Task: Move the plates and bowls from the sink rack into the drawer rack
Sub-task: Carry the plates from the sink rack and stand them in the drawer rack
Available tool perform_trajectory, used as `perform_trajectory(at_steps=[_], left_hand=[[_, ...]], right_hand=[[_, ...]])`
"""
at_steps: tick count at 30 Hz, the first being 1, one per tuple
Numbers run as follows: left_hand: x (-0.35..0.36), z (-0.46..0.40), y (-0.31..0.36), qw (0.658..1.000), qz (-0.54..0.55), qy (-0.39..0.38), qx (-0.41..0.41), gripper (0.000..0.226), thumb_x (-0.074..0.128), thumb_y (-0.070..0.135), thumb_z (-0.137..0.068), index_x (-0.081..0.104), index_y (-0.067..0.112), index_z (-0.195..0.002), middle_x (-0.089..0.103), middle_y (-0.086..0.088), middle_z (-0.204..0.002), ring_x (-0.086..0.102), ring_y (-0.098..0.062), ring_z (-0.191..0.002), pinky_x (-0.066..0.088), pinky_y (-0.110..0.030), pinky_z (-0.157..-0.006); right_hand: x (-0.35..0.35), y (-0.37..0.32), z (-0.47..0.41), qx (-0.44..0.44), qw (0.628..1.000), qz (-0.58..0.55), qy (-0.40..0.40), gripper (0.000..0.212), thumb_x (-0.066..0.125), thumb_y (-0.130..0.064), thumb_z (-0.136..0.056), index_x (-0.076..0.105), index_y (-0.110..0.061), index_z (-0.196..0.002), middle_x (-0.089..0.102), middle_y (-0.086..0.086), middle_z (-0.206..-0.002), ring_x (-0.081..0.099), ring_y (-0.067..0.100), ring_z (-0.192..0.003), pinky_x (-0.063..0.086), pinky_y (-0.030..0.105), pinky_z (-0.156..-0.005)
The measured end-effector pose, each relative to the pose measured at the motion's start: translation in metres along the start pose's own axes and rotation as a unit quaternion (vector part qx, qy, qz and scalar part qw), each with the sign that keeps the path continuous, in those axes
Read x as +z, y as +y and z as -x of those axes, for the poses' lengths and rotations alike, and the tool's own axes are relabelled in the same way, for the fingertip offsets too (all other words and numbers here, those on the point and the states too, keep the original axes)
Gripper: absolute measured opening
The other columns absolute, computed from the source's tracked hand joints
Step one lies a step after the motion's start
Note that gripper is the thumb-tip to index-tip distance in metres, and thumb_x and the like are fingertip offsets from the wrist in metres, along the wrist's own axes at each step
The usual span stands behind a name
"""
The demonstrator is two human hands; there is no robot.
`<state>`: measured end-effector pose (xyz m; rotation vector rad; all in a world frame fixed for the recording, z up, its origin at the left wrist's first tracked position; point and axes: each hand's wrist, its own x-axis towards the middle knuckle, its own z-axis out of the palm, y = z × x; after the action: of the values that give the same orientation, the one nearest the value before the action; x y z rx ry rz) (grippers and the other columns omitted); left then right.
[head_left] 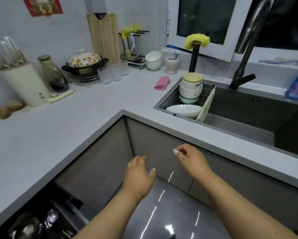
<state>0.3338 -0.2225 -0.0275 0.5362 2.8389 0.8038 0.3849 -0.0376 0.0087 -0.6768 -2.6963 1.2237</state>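
Two bare forearms were visible, entering from the lower edge of the head view. No sleeves, watch, bracelet or rings were visible on either arm. The left hand (138, 171) carried pale, light-coloured fingernails on the fingertips and thumb. The right hand (190, 156) showed a longer nail with a whitish, glossy finish on one finger. No gloves were worn.

Bowls (190, 88) sitting stacked in the sink rack (169, 100) — a plate (183, 110) lying before them, the faucet (244, 54) standing to the right.
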Motion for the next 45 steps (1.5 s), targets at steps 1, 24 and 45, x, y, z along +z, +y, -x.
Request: perform_trajectory(at_steps=[1,24,45], left_hand=[[0.003,-0.010,0.008,1.000,-0.015,-0.004,0.013,0.060,0.051,0.043,-0.089,0.038,0.015,-0.141,0.038,-0.008,-0.146,0.030,-0.025,-0.136,0.025,-0.037,-0.113],[0.045,-0.278,0.070,0.969,-0.143,-0.102,0.175,0.070,0.022,0.054,-0.097,0.004,0.016,-0.152,-0.001,-0.004,-0.161,-0.011,-0.018,-0.147,-0.011,-0.042,-0.118],[0.073,-0.324,0.058,0.952,-0.129,-0.055,0.271,0.076,0.016,0.058,-0.091,0.022,0.011,-0.149,0.025,-0.004,-0.156,0.013,-0.016,-0.146,0.001,-0.039,-0.120]], right_hand=[[-0.006,0.006,-0.006,0.009,1.000,-0.003,0.009,0.019,0.055,-0.034,-0.093,0.064,-0.017,-0.093,0.065,-0.002,-0.093,0.058,0.016,-0.086,0.039,0.026,-0.071],[-0.056,0.061,-0.240,0.026,0.986,0.125,0.103,0.025,0.058,-0.030,-0.091,0.066,-0.017,-0.110,0.062,-0.001,-0.108,0.052,0.016,-0.105,0.040,0.026,-0.086],[-0.046,0.104,-0.311,-0.201,0.932,0.298,0.038,0.012,0.067,-0.028,-0.074,0.070,-0.025,-0.062,0.062,-0.010,-0.062,0.061,0.015,-0.065,0.026,0.029,-0.089]])
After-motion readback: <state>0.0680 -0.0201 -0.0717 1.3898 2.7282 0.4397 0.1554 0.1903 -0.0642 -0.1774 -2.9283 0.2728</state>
